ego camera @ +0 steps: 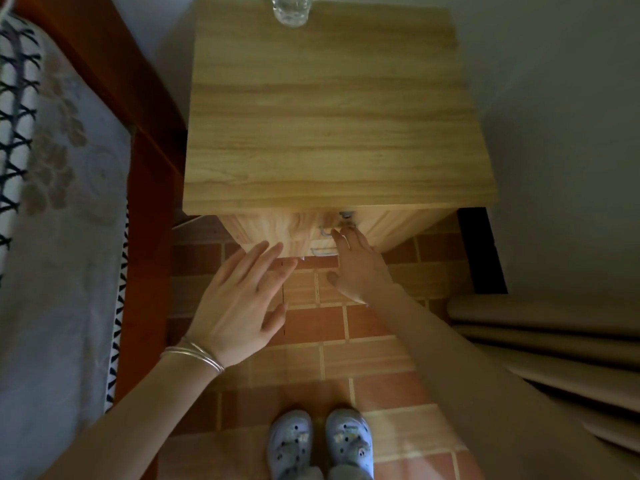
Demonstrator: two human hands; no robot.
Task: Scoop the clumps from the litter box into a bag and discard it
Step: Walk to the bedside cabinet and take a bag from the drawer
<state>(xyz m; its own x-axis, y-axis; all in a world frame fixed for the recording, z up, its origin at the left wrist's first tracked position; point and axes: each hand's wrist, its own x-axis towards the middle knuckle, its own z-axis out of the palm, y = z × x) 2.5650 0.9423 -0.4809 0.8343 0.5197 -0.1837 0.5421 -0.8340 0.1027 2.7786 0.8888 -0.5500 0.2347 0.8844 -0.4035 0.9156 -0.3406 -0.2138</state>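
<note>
Left hand [239, 306]: forearm enters from the lower left, palm down. The fingers are straight and held together, and they point up and right toward the front of the cabinet [329, 116]. The hand holds nothing. The fingertips lie just short of the drawer front, and contact cannot be confirmed. Thin metal bangles [194, 355] sit at the wrist.

Right hand [360, 265]: the arm enters from the lower right and reaches further forward than the left. The fingers are extended and the thumb is spread low. The fingertips are at the upper drawer handle [329, 232]. No curl round the bar is visible, and whether they touch it cannot be told.

A second handle [323, 251] lies just below the first, and both bars run left to right. A small lock [346, 214] sits above them.

The position and orientation of the litter box cannot be told from this view.

A clear glass [291, 8] stands upright at the far edge of the cabinet top. A bed [62, 202] with a patterned cover lies to the left, and a curtain [554, 341] hangs to the right. The floor [346, 358] is tiled, and pale blue clogs [291, 441] stand on it.
</note>
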